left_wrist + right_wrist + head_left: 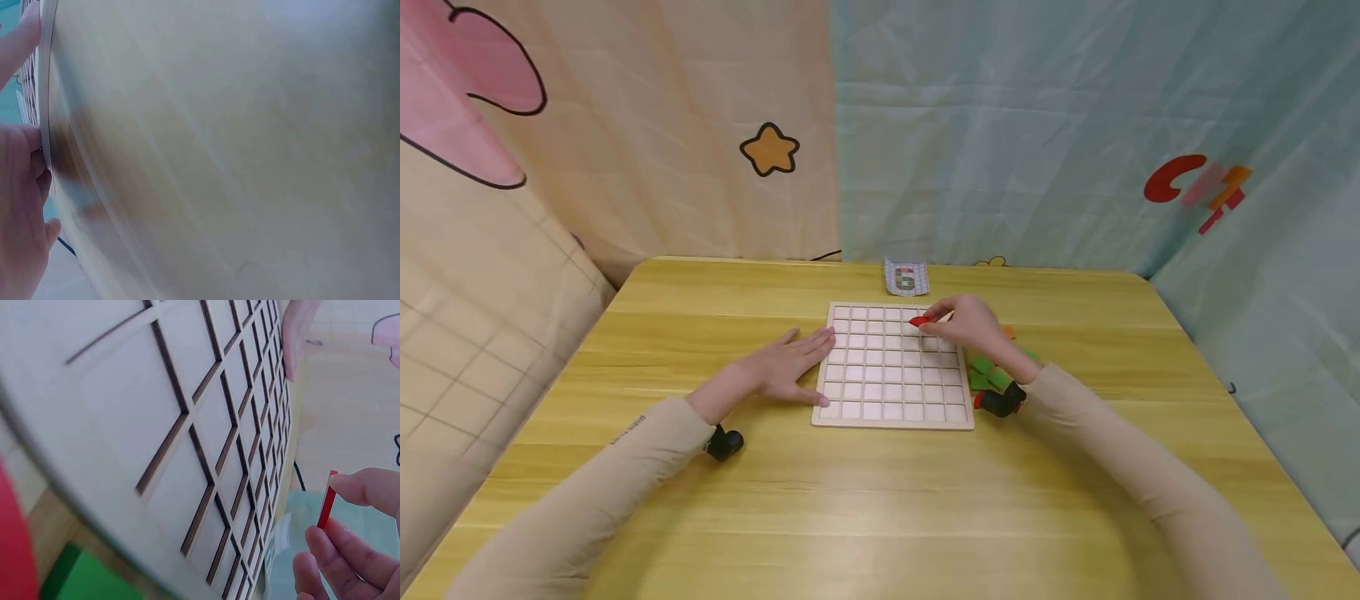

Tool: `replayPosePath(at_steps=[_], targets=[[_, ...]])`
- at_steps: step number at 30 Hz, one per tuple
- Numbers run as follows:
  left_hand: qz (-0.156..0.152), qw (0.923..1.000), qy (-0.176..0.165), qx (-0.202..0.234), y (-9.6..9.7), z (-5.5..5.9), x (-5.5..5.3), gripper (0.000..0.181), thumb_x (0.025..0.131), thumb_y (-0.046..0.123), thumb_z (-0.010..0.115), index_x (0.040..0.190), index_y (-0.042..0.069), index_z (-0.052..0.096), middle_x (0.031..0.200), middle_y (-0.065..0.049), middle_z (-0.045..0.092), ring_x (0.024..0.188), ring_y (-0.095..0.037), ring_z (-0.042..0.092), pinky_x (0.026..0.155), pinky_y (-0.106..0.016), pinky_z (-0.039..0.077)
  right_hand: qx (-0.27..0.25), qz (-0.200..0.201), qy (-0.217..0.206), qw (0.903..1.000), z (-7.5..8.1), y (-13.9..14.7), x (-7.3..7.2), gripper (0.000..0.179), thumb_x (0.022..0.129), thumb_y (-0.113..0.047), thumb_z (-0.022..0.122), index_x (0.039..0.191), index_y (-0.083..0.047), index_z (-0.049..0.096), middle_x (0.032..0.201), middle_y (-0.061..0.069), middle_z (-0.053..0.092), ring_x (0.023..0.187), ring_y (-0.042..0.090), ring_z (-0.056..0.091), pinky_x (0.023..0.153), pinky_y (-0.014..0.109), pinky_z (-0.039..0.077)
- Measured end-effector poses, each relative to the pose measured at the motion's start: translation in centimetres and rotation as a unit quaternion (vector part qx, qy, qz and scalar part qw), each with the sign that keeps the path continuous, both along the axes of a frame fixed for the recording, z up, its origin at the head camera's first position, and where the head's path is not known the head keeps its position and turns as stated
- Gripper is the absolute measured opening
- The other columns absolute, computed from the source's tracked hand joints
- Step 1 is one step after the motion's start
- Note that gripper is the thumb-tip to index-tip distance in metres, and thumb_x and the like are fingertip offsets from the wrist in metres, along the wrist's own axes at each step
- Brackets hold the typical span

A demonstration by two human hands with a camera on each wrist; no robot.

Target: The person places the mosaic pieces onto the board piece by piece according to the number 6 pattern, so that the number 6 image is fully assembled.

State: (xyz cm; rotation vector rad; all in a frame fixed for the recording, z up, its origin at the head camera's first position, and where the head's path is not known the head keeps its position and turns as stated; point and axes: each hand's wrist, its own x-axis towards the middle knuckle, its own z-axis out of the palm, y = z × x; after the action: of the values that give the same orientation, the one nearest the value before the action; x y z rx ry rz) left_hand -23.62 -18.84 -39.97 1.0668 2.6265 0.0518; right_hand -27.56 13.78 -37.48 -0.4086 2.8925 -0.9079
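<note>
A square white board, divided into a grid of shallow cells by raised strips, lies on the wooden table. My left hand rests at its left edge with fingers spread, fingertips and thumb touching the rim. My right hand pinches a thin red tile between thumb and fingers above the board's upper right cells. In the right wrist view the red tile appears edge-on, held over the far part of the grid. The board's cells in view hold no tiles; some at the upper right are hidden behind my right hand.
Several green tiles lie on the table right of the board, partly under my right wrist, with an orange tile near them. A small pattern card lies behind the board. Fabric curtains surround the table.
</note>
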Motion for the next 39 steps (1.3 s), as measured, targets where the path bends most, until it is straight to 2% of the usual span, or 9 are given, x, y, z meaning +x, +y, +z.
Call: replayPosePath(at_steps=[7, 14, 21, 28, 33, 39], targets=[[-0.005, 0.9999, 0.006, -0.008, 0.1, -0.1, -0.1, 0.103, 0.087, 0.069, 0.048, 0.154, 0.003, 0.005, 0.162, -0.013, -0.001, 0.151, -0.028, 0.002, 0.12, -0.055, 0.003, 0.018, 0.015, -0.012, 0.9997, -0.4, -2.3, -1.2, 0.029, 0.081, -0.037, 0.075, 0.099, -0.015, 0.076, 0.094, 0.004, 0.073, 0.076, 0.018, 0.059, 0.06, 0.025, 0.043], [-0.004, 0.9999, 0.01, -0.007, 0.0, -0.3, 0.1, 0.103, 0.087, 0.069, 0.048, 0.154, 0.003, 0.007, 0.162, -0.014, 0.001, 0.151, -0.029, 0.003, 0.12, -0.055, 0.004, 0.036, 0.039, -0.021, 0.9984, -0.5, -4.7, -2.5, 0.032, 0.078, -0.037, 0.077, 0.101, -0.015, 0.076, 0.098, 0.002, 0.074, 0.084, 0.017, 0.063, 0.066, 0.025, 0.046], [-0.005, 0.9999, 0.015, -0.004, 0.0, -0.3, 0.1, 0.103, 0.087, 0.068, 0.049, 0.154, 0.001, 0.009, 0.162, -0.015, 0.003, 0.15, -0.03, 0.005, 0.12, -0.056, 0.005, 0.063, 0.067, -0.018, 0.9956, -1.2, -6.2, -3.5, 0.029, 0.082, -0.033, 0.075, 0.105, -0.015, 0.075, 0.097, 0.002, 0.074, 0.086, 0.017, 0.065, 0.069, 0.027, 0.049], [0.004, 0.9999, 0.01, -0.013, 0.1, -0.5, -0.2, 0.103, 0.086, 0.07, 0.048, 0.154, 0.005, 0.006, 0.163, -0.012, 0.0, 0.151, -0.026, 0.002, 0.121, -0.052, 0.004, 0.082, 0.073, -0.013, 0.9939, -1.6, -6.7, -3.9, 0.028, 0.081, -0.032, 0.076, 0.104, -0.017, 0.075, 0.096, -0.001, 0.075, 0.084, 0.015, 0.066, 0.062, 0.025, 0.047], [-0.001, 0.9999, 0.009, -0.005, 0.2, -0.7, -0.2, 0.103, 0.086, 0.07, 0.049, 0.154, 0.003, 0.008, 0.163, -0.013, 0.002, 0.151, -0.028, 0.004, 0.121, -0.054, 0.005, 0.096, 0.075, -0.018, 0.9924, -1.7, -6.7, -3.9, 0.026, 0.082, -0.032, 0.076, 0.103, -0.016, 0.075, 0.096, 0.0, 0.074, 0.082, 0.015, 0.066, 0.057, 0.023, 0.045], [0.001, 0.9999, 0.009, -0.008, 0.1, -0.4, -0.2, 0.104, 0.087, 0.069, 0.049, 0.154, 0.003, 0.007, 0.162, -0.014, 0.001, 0.151, -0.028, 0.003, 0.121, -0.054, 0.005, 0.09, 0.074, -0.031, 0.9927, -1.7, -6.8, -3.9, 0.029, 0.083, -0.035, 0.074, 0.106, -0.017, 0.074, 0.104, 0.001, 0.073, 0.09, 0.017, 0.066, 0.064, 0.026, 0.048]])
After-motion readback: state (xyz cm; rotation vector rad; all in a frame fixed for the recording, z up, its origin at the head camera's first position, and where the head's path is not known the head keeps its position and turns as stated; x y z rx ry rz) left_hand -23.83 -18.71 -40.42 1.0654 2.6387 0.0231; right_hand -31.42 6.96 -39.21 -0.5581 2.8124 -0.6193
